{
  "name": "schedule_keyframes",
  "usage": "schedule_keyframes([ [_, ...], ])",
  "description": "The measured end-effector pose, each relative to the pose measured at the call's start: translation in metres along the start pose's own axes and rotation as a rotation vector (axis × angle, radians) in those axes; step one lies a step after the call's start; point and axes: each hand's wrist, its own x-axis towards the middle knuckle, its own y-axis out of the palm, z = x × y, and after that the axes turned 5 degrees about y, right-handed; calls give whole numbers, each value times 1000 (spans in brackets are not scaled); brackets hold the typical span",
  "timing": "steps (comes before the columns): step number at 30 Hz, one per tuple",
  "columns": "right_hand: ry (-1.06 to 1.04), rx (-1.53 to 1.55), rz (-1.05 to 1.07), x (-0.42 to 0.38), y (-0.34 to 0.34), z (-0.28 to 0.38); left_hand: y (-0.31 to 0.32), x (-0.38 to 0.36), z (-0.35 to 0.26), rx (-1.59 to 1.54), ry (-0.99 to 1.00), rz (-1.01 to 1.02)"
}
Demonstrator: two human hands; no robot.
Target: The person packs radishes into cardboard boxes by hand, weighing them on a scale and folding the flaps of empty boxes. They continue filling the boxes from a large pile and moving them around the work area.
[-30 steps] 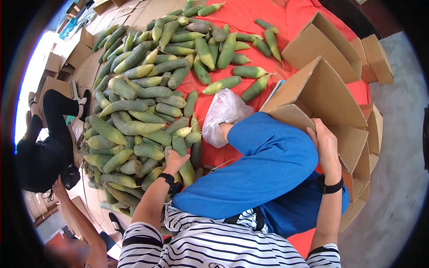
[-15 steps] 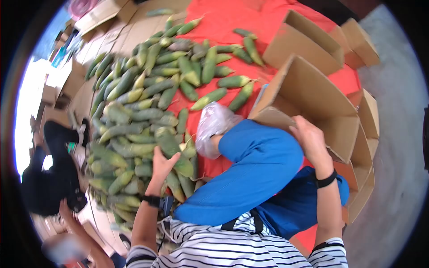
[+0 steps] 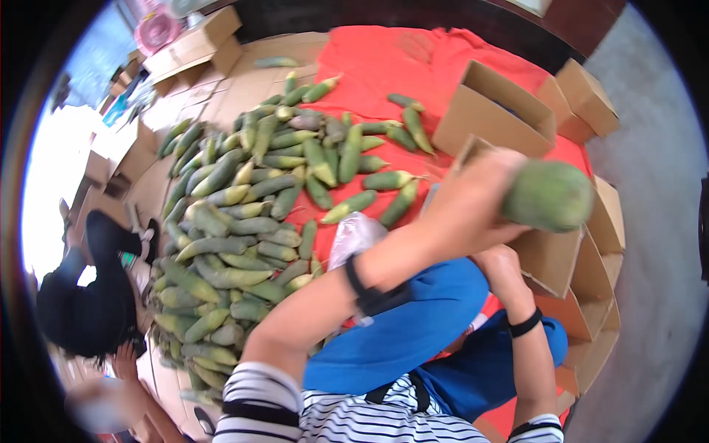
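- The left hand (image 3: pixel 473 196) is closed around a thick green radish-like vegetable (image 3: pixel 548 196) and holds it up in the air, motion-blurred, with the blunt end sticking out to the right of the fingers.
- That raised vegetable sits just above the open brown cardboard box (image 3: pixel 550 255), whose mouth lies directly beneath the grip.
- The right hand (image 3: pixel 498 269) is below and slightly behind the left forearm, resting at the near edge of the same box; whether its fingers are curled around the flap or only lying against it cannot be told, as the forearm covers part of it.
- A black band (image 3: pixel 526 323) circles the right wrist, and another (image 3: pixel 369 292) the left.
- Down-left of the grip lies the person's blue-trousered knee (image 3: pixel 413 325).
- Further left, well apart from both hands, a large pile of long green vegetables (image 3: pixel 236 229) spreads over a red cloth (image 3: pixel 384 59).
- A second open cardboard box (image 3: pixel 495 111) stands above the grip.
- A person in black (image 3: pixel 88 295) crouches at the far left.
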Motion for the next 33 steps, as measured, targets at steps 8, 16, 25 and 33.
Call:
schedule_keyframes([
  [8,105,13,-38,-1,12,-11,77,-11,26,224,-331,762],
  [16,195,40,34,4,-8,12,-90,-104,-6,560,-454,333],
  [25,214,109,29,2,-10,18,-294,-356,-57,1406,-1385,945],
  [33,259,-3,20,12,-8,9,-320,-422,-19,1506,-1203,991],
])
